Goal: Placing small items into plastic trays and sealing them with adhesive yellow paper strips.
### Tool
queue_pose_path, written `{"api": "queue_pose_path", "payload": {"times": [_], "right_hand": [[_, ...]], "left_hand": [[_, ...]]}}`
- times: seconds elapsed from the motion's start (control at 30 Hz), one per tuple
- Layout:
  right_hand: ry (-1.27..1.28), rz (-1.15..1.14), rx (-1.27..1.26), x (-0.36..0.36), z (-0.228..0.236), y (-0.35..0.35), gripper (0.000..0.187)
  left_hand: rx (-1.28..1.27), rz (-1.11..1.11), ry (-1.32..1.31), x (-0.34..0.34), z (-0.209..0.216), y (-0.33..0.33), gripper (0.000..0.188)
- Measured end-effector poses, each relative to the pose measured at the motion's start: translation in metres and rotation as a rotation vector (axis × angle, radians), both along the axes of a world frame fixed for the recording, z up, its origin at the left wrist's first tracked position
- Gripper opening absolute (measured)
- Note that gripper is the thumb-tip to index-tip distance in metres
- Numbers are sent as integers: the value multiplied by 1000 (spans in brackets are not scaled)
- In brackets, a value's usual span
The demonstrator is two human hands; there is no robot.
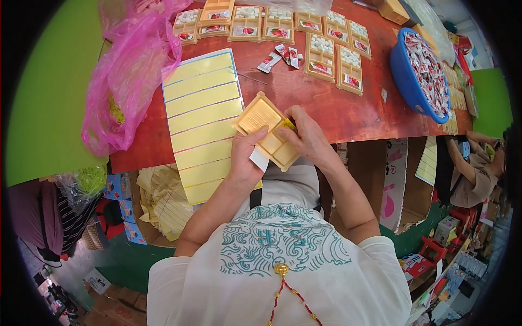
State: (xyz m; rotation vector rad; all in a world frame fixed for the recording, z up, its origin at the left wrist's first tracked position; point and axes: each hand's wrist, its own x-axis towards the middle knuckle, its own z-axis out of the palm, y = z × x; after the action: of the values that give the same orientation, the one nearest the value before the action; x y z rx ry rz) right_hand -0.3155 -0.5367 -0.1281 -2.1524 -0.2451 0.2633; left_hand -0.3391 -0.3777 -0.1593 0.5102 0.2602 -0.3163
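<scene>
A tan plastic tray with several compartments [260, 118] is tilted between my hands, over my lap at the table's near edge. My left hand [246, 156] grips its near left side, thumb on top. Beneath that hand a small white piece of paper [259, 159] sticks out; how it is held is hidden. My right hand [309, 137] is closed at the tray's right side, its fingers by a small yellow piece [288, 124] at the rim. Whether that piece is stuck to the tray or pinched I cannot tell. To the left lies a yellow sheet of labels in strips [202, 111].
Several trays with white cubes and red-and-white sachets [319, 58] stand farther back. Loose sachets [268, 62] lie before them. A blue basin full of sachets [403, 81] is at right, a pink plastic bag [128, 81] at left. Cardboard boxes [421, 179] sit below the table; another person [473, 168] is at far right.
</scene>
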Motion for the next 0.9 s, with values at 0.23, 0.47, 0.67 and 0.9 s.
{"api": "queue_pose_path", "payload": {"times": [0.23,0.47,0.67,0.9], "right_hand": [[-139,22,15,-11,6,3,56],[-722,90,-231,-56,28,25,49],[-831,6,-171,-50,9,36,15],[-780,-163,-220,-34,15,21,11]], "left_hand": [[5,37,-24,5,3,5,43],[29,93,-101,3,-1,6,38],[80,173,-73,1,4,3,36],[69,184,-99,-9,10,-2,39]]}}
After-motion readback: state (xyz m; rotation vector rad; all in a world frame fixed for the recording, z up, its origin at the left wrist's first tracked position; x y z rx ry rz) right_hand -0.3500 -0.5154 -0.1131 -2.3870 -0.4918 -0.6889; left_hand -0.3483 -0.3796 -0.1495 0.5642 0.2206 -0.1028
